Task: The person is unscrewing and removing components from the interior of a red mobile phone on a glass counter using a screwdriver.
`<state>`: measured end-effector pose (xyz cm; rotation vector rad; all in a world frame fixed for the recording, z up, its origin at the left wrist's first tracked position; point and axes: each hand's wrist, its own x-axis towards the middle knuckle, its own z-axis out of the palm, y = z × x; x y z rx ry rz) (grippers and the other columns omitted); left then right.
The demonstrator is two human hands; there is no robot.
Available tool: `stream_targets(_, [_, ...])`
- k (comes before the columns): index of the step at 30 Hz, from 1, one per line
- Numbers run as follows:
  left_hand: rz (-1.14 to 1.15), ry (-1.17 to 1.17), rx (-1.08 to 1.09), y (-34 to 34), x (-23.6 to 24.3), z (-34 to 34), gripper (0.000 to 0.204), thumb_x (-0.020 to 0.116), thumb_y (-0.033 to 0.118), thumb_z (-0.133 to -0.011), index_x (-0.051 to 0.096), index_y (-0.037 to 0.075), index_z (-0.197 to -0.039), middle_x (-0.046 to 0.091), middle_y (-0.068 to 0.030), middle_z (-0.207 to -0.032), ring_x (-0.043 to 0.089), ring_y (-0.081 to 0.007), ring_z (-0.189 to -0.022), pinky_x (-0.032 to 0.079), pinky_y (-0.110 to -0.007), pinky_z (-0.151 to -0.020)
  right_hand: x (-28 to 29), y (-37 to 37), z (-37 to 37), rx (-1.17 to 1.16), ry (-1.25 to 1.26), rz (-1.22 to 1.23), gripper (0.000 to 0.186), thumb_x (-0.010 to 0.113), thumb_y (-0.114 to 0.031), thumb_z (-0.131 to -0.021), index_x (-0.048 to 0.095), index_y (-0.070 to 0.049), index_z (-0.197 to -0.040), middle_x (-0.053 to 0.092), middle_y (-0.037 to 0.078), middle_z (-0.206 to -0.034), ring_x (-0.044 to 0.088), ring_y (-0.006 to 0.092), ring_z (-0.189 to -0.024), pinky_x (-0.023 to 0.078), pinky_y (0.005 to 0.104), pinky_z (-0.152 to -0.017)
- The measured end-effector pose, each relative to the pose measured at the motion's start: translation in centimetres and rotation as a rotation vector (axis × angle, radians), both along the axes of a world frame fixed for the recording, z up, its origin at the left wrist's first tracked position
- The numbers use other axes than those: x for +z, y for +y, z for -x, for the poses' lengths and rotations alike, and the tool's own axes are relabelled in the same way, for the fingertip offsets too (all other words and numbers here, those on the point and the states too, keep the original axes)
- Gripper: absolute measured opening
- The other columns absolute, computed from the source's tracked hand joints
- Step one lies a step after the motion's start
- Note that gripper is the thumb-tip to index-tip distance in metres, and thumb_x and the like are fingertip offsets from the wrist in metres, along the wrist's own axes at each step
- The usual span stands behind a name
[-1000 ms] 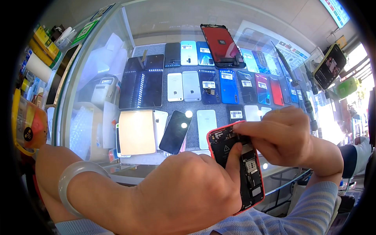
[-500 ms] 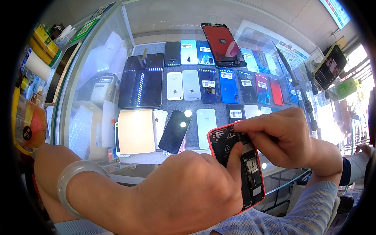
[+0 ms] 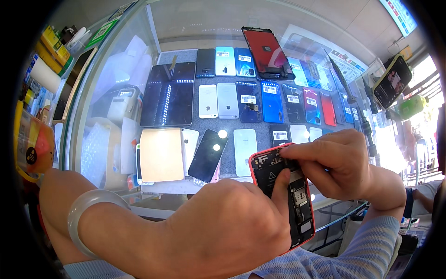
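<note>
An opened smartphone (image 3: 301, 211) with a red-pink frame is tilted up in my left hand (image 3: 232, 218). My left thumb lies across the black battery, and the other fingers are hidden behind the phone. Screws, metal shields and a circuit board show along its right side. At the phone's upper end, my right hand (image 3: 337, 160) is closed in a pinch, its index fingertip against the inside near the top edge. Whatever lies between those fingers is too small or covered to make out. A detached screen assembly (image 3: 268, 52) with a red film rests beyond the hands.
Beneath the glass of a display case, several phones such as a blue one (image 3: 272, 102) lie in rows beside a dark tablet (image 3: 167, 95). Slim screwdrivers (image 3: 341, 76) and an upright phone (image 3: 393, 80) stand at the right. A yellow-trimmed container (image 3: 35, 144) is by my left elbow.
The view has shifted very slightly, and the phone with both hands sits a touch further right. My grip and pinch look the same. At the far right, another person's arm has moved.
</note>
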<state>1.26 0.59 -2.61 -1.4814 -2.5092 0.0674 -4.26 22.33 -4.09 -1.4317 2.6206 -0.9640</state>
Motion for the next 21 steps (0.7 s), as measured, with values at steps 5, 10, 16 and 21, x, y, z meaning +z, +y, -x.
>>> stream_targets(5, [-0.117,-0.15,0.032,-0.5,0.2,-0.2,0.043,0.063,0.013,-0.07,0.067,-0.008,-0.107,0.048,-0.0023,-0.047,0.049,-0.0128,-0.04,0.036,-0.027,-0.035,0.4,0.0,0.0,0.028,0.026,-0.033,0.022,0.064,0.004,-0.076,0.069,0.0,-0.097,0.064,0.013,-0.065,0.064,0.0267,-0.053,0.05,0.032,-0.047])
stream_targets(10, [-0.203,-0.143,0.041,-0.6,-0.6,-0.2,0.046,0.063,0.014,-0.071,0.065,-0.01,-0.111,0.052,-0.0046,-0.049,0.054,-0.0149,-0.041,0.041,-0.028,-0.037,0.5,0.0,0.0,0.008,0.001,-0.048,0.022,0.064,0.004,-0.075,0.069,0.0,-0.096,0.065,0.013,-0.065,0.064,0.0266,-0.052,0.05,0.0316,-0.047])
stream_targets(16, [-0.016,-0.003,0.002,-0.1,-0.2,-0.1,0.037,0.064,0.011,-0.069,0.072,-0.005,-0.101,0.039,0.0018,-0.044,0.038,-0.0088,-0.037,0.025,-0.025,-0.034,0.1,0.1,0.1,0.001,-0.032,-0.014,0.021,0.064,0.004,-0.076,0.069,0.0,-0.097,0.063,0.013,-0.063,0.063,0.0274,-0.052,0.049,0.0324,-0.046])
stream_targets(21, [-0.004,-0.059,-0.007,0.0,0.0,0.0,0.04,0.062,0.015,-0.069,0.072,-0.005,-0.103,0.039,0.002,-0.045,0.038,-0.0089,-0.038,0.026,-0.026,-0.034,-0.5,0.1,-0.1,-0.022,-0.062,0.051,0.021,0.064,0.003,-0.077,0.068,-0.001,-0.097,0.061,0.013,-0.061,0.062,0.0278,-0.05,0.048,0.0335,-0.046])
